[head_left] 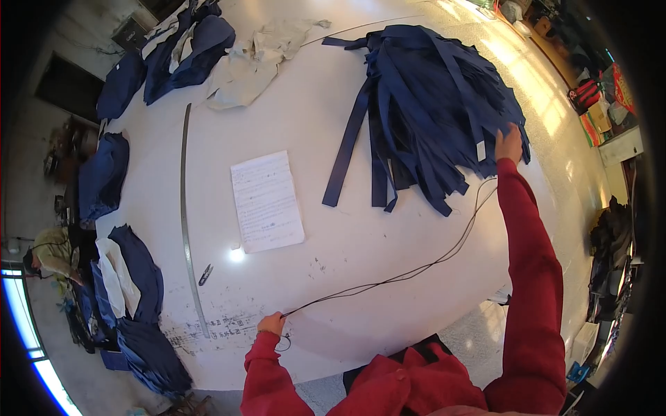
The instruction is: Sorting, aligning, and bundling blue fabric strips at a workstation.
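Note:
A long, thin dark cord (385,282), doubled over, stretches across the white table (333,130). My left hand (271,323) is closed on one end near the table's front edge, and a small loop of cord hangs beside it. The cord's other end runs to the right, below my right forearm. My right hand (510,143) is at the right edge of a big pile of navy fabric strips (432,104), its fingers on or just over the strips; whether it grips one cannot be made out. A small white tag (481,151) lies on the strips left of that hand.
A handwritten sheet (268,203), a long metal ruler (184,208) and thread snips (206,274) lie on the table. Navy fabric bundles (104,174) line its left side; crumpled pale material (250,73) is at the back. Another person (54,252) is beyond the left edge.

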Action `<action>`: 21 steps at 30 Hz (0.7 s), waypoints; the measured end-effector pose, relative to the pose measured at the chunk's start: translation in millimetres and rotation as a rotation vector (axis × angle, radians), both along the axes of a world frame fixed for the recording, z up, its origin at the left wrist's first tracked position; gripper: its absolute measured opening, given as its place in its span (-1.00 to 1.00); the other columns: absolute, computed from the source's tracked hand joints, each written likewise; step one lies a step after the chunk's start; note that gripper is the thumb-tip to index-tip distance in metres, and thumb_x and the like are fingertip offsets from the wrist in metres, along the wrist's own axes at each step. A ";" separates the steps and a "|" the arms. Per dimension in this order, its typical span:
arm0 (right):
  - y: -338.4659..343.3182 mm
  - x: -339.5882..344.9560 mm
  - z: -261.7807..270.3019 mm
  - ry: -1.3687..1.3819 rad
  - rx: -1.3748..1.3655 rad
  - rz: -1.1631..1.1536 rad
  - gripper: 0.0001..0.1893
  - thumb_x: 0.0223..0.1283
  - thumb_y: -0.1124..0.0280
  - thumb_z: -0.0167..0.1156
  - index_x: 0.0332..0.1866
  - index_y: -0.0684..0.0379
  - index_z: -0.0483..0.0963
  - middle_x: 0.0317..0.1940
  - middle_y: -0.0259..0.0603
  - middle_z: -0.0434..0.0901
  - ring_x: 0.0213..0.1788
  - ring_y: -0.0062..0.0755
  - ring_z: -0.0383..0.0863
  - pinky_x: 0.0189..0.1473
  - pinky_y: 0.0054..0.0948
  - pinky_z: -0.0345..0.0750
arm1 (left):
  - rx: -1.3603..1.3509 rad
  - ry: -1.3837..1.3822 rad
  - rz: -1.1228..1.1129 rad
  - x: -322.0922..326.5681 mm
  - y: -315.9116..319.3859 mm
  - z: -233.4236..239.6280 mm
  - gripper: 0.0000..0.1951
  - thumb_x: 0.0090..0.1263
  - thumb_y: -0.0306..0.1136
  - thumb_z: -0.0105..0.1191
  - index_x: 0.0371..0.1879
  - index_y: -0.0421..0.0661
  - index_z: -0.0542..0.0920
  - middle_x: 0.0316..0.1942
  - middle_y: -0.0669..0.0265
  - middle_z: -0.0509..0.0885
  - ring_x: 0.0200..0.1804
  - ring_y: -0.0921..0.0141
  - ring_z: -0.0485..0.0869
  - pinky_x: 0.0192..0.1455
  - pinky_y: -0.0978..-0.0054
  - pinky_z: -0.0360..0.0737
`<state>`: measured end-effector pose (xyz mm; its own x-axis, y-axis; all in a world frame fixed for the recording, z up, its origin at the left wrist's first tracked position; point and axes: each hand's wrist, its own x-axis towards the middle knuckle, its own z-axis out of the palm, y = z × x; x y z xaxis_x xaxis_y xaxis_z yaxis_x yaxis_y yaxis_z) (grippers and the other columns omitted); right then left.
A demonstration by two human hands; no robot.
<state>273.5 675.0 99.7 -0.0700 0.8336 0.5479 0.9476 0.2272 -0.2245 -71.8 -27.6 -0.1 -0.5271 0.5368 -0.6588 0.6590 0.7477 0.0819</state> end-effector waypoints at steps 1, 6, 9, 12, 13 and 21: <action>25.0 -34.4 18.4 0.045 0.063 0.221 -0.73 0.11 0.31 0.13 -0.11 0.19 0.39 -0.13 -0.08 0.51 -0.02 -0.08 0.48 -0.04 -0.23 0.43 | -0.003 -0.007 0.001 4.3 6.3 -0.7 -0.75 0.26 -0.08 -0.03 -0.33 0.01 0.57 -0.47 0.12 0.63 -0.34 0.04 0.60 -0.32 0.12 0.50; 60.6 -241.6 73.0 -0.160 -0.025 0.514 -0.68 0.17 0.12 0.03 -0.26 0.20 0.43 -0.26 -0.09 0.56 -0.08 -0.12 0.51 -0.07 -0.23 0.43 | -0.082 -0.050 0.077 15.8 -1.8 8.7 -0.72 0.29 -0.05 -0.08 -0.34 0.01 0.55 -0.47 0.11 0.63 -0.34 0.05 0.61 -0.30 0.09 0.50; 61.9 -307.6 71.8 -0.314 -0.051 0.391 -0.49 0.15 -0.09 0.00 -0.17 0.23 0.46 -0.17 -0.14 0.55 -0.02 -0.18 0.49 -0.03 -0.26 0.40 | -0.095 -0.047 0.128 25.7 -4.7 18.3 -0.72 0.28 -0.05 -0.07 -0.34 0.01 0.55 -0.46 0.11 0.63 -0.33 0.05 0.60 -0.30 0.09 0.50; 68.3 -338.0 62.9 -0.444 -0.181 0.192 -0.37 0.05 -0.20 0.04 -0.02 0.18 0.49 -0.09 -0.15 0.53 0.03 -0.22 0.46 0.03 -0.26 0.36 | -0.070 -0.042 0.170 36.3 -15.4 17.1 -0.72 0.26 -0.05 -0.03 -0.38 -0.01 0.56 -0.49 0.11 0.62 -0.36 0.04 0.59 -0.33 0.09 0.48; 71.1 -340.1 58.7 -0.464 -0.196 0.179 -0.40 0.05 -0.15 0.07 -0.01 0.17 0.49 -0.07 -0.14 0.52 0.04 -0.22 0.46 0.04 -0.25 0.35 | -0.078 -0.044 0.180 37.7 -19.4 16.3 -0.72 0.26 -0.05 -0.03 -0.38 -0.01 0.56 -0.49 0.11 0.62 -0.36 0.04 0.59 -0.33 0.09 0.48; 95.8 -283.3 86.0 0.016 -0.464 0.497 -0.34 0.03 0.00 0.14 0.18 0.24 0.34 0.16 -0.07 0.39 0.19 -0.27 0.37 0.21 -0.40 0.26 | -0.073 -0.088 0.194 31.6 -36.4 2.7 -0.73 0.27 -0.07 -0.04 -0.33 -0.01 0.56 -0.43 0.12 0.64 -0.30 0.04 0.60 -0.26 0.11 0.51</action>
